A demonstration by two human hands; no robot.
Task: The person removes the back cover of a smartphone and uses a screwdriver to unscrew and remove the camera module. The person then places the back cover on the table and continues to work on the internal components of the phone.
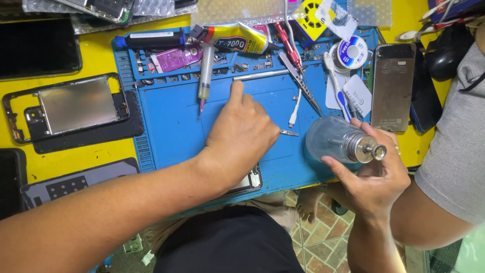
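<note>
**benchrat:** so what's going on at the bench? left hand (241, 135) is palm down on the blue repair mat (172, 126), index finger stretched out toward the top edge near a thin metal rod (260, 75). rest of the fingers are curled under, and a small metal blade tip (289, 133) pokes out on the thumb side

**solderpaw:** is it actually gripping that blade? looks like it, but the palm hides the grip so I can't tell for sure

**benchrat:** fair. right hand (371, 177) is easier: fingers wrapped loosely round a clear glass dispenser bottle (336, 139) with a metal pump top (371, 150), held tilted over the right edge of the mat, nozzle pointing at the camera

**solderpaw:** there's a phone (251, 181) partly under the left wrist at the near edge of the mat, mostly covered

**benchrat:** yep. further back: glue tube (237, 39), syringe (205, 73), tweezers (301, 83), toothbrush (336, 86), solder wire spool (352, 51). a phone back cover (392, 86) lies right of the mat, and a phone frame (70, 108) sits on the yellow table (96, 55) at left
</note>
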